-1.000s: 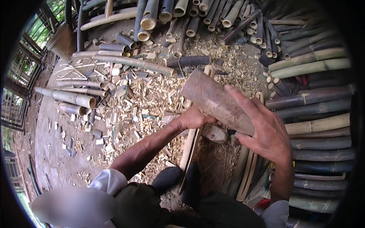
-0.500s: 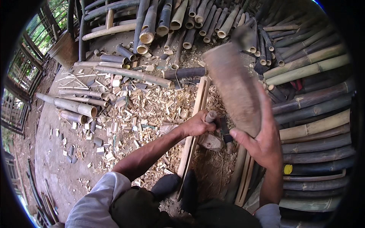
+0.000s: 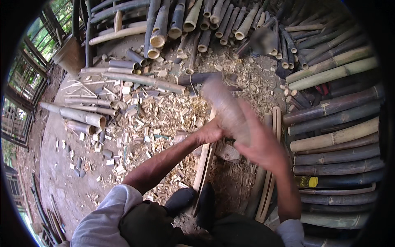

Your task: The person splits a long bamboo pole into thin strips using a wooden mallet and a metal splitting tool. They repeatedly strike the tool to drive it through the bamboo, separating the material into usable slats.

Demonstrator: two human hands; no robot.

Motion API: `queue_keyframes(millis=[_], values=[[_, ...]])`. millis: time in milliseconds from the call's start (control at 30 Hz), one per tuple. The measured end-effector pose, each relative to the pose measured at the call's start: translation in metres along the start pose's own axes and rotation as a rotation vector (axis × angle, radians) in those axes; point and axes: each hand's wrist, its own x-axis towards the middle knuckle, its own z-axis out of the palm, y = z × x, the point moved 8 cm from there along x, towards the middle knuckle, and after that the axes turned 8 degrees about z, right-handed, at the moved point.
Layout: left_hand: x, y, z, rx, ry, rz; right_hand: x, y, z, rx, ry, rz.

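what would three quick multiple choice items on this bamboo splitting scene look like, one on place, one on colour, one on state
1. Where does the left hand rest?
A. at the upper part of the split bamboo strip
B. on the long poles at the right
C. on the dark shoe

2. What colour is the sleeve on the left arm?
A. red
B. white
C. black

3. How does the wooden club in the right hand look?
A. lying on the ground
B. blurred by motion, held above the strip
C. broken in two

Answers: 1 A, the hand sits at the strip's upper part. 2 B, the cuff is plainly pale white. 3 B, the club is smeared and held in the hand.
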Motion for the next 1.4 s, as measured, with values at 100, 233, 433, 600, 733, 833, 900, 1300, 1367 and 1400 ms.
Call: queue_keyframes(millis=[100,233,433,600,733,833,900,1300,1367,1400], values=[[-0.010,-0.019,-0.018,0.057,0.026,-0.213,0.001,0.003,0.003,-0.099,0.005,0.011],[-0.008,-0.015,-0.020,0.118,0.015,-0.130,-0.003,-0.010,-0.011,-0.042,0.095,-0.080],[-0.004,-0.028,-0.023,0.100,-0.067,-0.116,0.003,-0.014,-0.027,0.163,0.064,0.039],[-0.016,-0.026,-0.009,0.159,-0.003,-0.148,0.001,0.007,0.003,0.011,-0.007,-0.010],[-0.077,-0.008,0.030,0.523,-0.278,0.300,-0.016,0.017,-0.005,0.166,0.142,-0.052],[-0.127,-0.026,0.077,0.912,-0.568,0.354,-0.033,0.034,-0.010,0.166,0.216,-0.022],[-0.147,-0.025,0.089,0.974,-0.617,0.528,-0.038,0.041,-0.012,0.175,0.228,0.006],[-0.038,0.030,-0.062,-0.279,0.502,0.069,-0.061,0.065,-0.022,0.440,0.262,-0.047],[-0.041,0.018,-0.062,-0.187,0.485,0.030,-0.060,0.063,-0.020,0.453,0.246,-0.032],[-0.042,0.011,-0.061,-0.114,0.481,0.002,-0.059,0.063,-0.019,0.457,0.238,-0.026]])
